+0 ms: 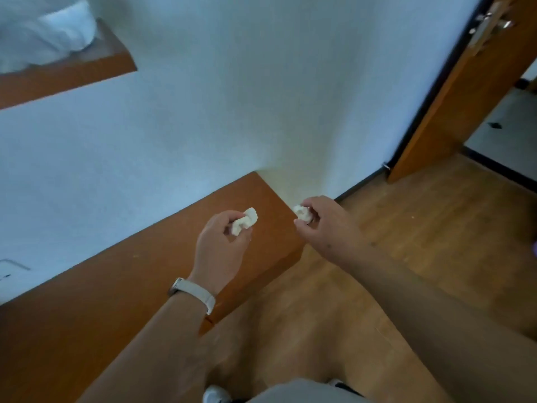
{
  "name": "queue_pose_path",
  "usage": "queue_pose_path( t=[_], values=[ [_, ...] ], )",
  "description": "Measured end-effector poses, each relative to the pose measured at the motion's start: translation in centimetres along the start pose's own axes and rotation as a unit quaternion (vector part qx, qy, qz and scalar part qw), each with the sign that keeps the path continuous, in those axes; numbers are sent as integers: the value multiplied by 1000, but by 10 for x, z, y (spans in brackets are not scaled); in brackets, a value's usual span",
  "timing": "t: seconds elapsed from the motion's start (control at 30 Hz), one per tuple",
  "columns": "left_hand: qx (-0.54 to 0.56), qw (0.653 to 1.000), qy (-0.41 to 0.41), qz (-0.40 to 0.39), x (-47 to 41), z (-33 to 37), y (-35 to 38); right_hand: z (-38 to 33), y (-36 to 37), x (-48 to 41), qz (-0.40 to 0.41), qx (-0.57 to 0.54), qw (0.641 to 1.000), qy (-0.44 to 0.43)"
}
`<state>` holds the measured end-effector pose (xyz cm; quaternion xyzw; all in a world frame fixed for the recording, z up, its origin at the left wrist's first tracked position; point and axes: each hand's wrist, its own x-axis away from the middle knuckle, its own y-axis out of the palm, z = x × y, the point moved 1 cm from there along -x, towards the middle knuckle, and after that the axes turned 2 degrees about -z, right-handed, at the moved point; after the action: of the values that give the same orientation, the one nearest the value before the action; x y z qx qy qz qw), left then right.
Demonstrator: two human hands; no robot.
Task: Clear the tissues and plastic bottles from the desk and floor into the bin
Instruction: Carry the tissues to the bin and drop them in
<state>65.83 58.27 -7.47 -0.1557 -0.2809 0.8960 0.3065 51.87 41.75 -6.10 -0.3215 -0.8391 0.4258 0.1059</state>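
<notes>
— While both arms extend, what is held?
— My left hand (220, 242) pinches one crumpled tissue (245, 221) above the counter (139, 274); my right hand (324, 225) grips a second tissue (302, 214) at the counter's far corner, beside the floor (412, 228).

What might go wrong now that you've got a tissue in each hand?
1. The left hand pinches the left tissue with much of it sticking out, so it may slip and fall onto the desk.
2. The right hand holds the right tissue just past the desk's edge. If dropped, it would probably land on the floor.
3. No bin shows in this view, so both hands are full while it must be found.
</notes>
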Motion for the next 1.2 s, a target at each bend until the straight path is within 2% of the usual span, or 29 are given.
queue_pose_path(
  t=[0.27,0.47,0.67,0.87,1.0,1.07,1.2],
  values=[
    [26,992,90,-87,-20,117,143,144,-118,33,79,-43,992,92],
    [33,977,123,-172,-36,183,222,207,-185,53,120,-50,980,152],
    [22,964,145,-221,-73,214,287,264,-210,48,167,-55,957,232],
    [57,944,147,-291,-140,228,364,322,-221,12,179,-49,922,340],
    [83,923,138,-350,-195,248,408,350,-240,-32,213,-29,905,368],
    [89,912,153,-370,-224,260,427,360,-253,-53,207,-20,897,390],
    [92,893,183,-401,-272,287,464,378,-281,-85,245,6,880,408]
  ],
)
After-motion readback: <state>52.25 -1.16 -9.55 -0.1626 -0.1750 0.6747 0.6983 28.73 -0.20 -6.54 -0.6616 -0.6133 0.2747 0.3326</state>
